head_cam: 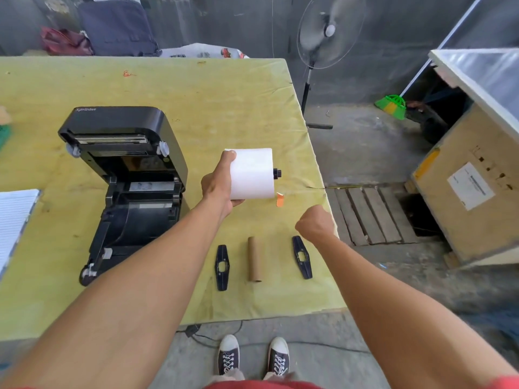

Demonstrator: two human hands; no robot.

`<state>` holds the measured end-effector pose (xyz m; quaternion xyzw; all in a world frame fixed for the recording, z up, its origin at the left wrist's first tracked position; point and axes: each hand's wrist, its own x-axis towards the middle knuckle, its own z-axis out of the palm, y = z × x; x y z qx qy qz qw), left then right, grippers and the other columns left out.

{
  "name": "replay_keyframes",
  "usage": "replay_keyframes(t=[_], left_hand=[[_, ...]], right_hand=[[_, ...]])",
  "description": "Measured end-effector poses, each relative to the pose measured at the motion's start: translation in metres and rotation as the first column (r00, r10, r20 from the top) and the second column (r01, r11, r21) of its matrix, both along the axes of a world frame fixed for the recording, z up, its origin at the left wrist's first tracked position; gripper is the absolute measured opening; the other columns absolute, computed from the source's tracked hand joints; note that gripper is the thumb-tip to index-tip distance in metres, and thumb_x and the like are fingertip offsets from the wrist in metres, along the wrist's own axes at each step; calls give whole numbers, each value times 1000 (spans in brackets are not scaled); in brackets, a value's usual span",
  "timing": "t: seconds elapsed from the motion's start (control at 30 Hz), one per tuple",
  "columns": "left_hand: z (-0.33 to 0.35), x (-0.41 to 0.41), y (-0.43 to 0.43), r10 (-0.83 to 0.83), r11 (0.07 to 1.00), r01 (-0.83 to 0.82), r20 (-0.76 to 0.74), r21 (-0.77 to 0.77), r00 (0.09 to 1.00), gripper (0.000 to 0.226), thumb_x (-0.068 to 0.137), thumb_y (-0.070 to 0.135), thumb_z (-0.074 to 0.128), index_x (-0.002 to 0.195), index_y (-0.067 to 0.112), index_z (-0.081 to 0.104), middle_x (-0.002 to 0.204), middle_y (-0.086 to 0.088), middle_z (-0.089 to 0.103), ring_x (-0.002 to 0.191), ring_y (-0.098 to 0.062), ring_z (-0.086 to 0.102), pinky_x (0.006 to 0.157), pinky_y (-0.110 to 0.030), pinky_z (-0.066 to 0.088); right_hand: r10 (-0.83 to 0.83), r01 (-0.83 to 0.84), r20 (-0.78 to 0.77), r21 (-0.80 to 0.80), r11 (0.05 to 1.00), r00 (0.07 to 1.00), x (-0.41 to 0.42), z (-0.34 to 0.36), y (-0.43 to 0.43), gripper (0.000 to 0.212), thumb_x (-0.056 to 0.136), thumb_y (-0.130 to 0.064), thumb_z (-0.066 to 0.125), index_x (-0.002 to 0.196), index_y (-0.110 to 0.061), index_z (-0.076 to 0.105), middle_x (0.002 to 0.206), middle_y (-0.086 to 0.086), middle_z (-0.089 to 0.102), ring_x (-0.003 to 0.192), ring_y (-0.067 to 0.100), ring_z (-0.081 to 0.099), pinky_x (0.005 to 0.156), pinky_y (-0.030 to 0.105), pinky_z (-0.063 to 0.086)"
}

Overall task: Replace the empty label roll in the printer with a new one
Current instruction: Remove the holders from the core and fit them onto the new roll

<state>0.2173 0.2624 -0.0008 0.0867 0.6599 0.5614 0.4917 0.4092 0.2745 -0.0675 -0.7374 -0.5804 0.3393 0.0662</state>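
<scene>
Right hand (pixel 314 223) curled, empty — left hand (pixel 216 188) grips label roll (pixel 254 174) — printer (pixel 132 220) open.

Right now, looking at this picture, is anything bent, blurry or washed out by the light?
Head view: the wide lens bows the table edges into curves. Head view: the fan blades smear into a blur. Head view: the white label roll in the left hand is so bright that its surface shows no detail. Head view: the light is soft, with only faint shadows.
</scene>
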Motion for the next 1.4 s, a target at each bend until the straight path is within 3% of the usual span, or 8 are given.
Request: replay_keyframes(t=[0.17,0.37,0.53,0.7,0.8,0.93,1.13,1.4], left_hand=[[-15,4,-11,-8,1000,8,27,-17,1000,32,76,45,70,89,19,57,92,-4,66,80,-27,66,78,-43,58],[-25,7,-23,-1,1000,1,25,-29,1000,32,77,44,70,89,18,56,91,-5,65,78,-26,65,79,-43,57],[-27,8,-30,6,1000,-5,34,-27,999,31,77,43,71,89,18,57,90,-5,66,79,-26,66,83,-46,57],[-24,8,-34,3,1000,-3,32,-18,999,33,76,44,71,91,18,57,93,-6,67,82,-28,66,82,-46,57],[-23,8,-37,-5,1000,5,25,-16,1000,32,77,44,71,90,18,57,92,-6,67,81,-28,66,82,-46,57],[-20,8,-38,-9,1000,9,17,-10,1000,33,76,44,71,91,17,59,93,-6,68,81,-27,67,76,-42,57],[-14,11,-35,-16,1000,16,1,-14,1000,34,75,44,72,86,16,57,91,-6,66,79,-28,65,70,-38,56],[-7,12,-27,-29,1000,29,-17,2,999,35,73,47,72,86,17,57,90,-6,66,78,-28,65,74,-41,57]], right_hand=[[166,-155,153,-83,984,974,10,-21,-25,20,88,-14,65,86,-8,45,83,9,53,80,30,57,63,33,45],[222,-213,188,-67,975,957,8,-24,-37,17,89,-14,60,98,-8,47,92,10,53,87,32,58,67,35,45],[271,-254,218,-104,962,937,4,-26,-43,32,87,-15,65,113,-7,48,101,10,55,93,32,59,68,35,44],[196,-178,107,-152,972,975,8,-32,-45,24,87,-16,69,98,-10,49,93,9,59,83,28,61,63,35,51],[21,-30,-96,-94,995,995,5,-25,-38,20,90,-18,66,100,-1,60,93,15,66,86,33,69,73,42,60],[-128,146,-334,31,989,934,-4,10,-15,17,94,-11,56,96,1,68,93,20,71,86,38,72,80,52,60],[-36,116,-453,150,982,891,-19,55,-1,20,93,-6,50,85,2,66,70,9,63,68,29,71,79,50,61],[128,-39,-463,196,980,877,-23,67,3,27,78,-8,50,87,1,73,92,26,73,86,39,73,82,53,59]])
